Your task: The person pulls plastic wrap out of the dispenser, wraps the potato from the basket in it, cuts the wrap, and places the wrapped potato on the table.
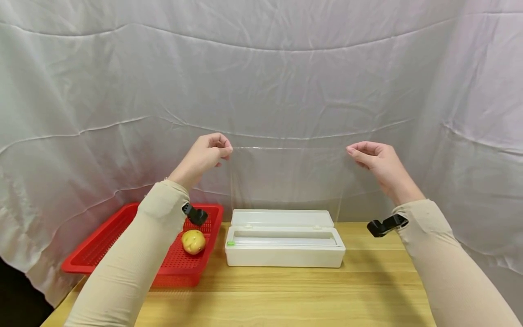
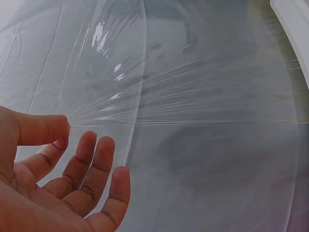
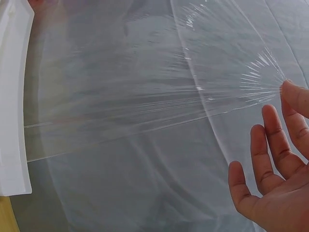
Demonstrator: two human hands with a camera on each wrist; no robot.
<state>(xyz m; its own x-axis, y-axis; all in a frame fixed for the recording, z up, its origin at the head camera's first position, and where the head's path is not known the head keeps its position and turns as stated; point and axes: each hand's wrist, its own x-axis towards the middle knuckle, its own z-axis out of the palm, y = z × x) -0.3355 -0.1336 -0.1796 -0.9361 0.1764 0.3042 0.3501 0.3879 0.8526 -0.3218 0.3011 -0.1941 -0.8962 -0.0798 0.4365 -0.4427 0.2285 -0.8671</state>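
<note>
Sleeve (image 1: 126,254) partly hides red basket (image 1: 175,279) near white box (image 1: 285,260).

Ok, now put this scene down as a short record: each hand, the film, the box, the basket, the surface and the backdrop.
Left hand: pinches the film's upper left corner
Right hand: pinches its upper right corner
Film: clear, stretched between the hands above the box; creases fan out from the fingers
Box: white, lid open, green piece at left end
Basket: red, left of the box, holding what looks like a potato
Surface: wooden table
Backdrop: pale creased cloth
</note>
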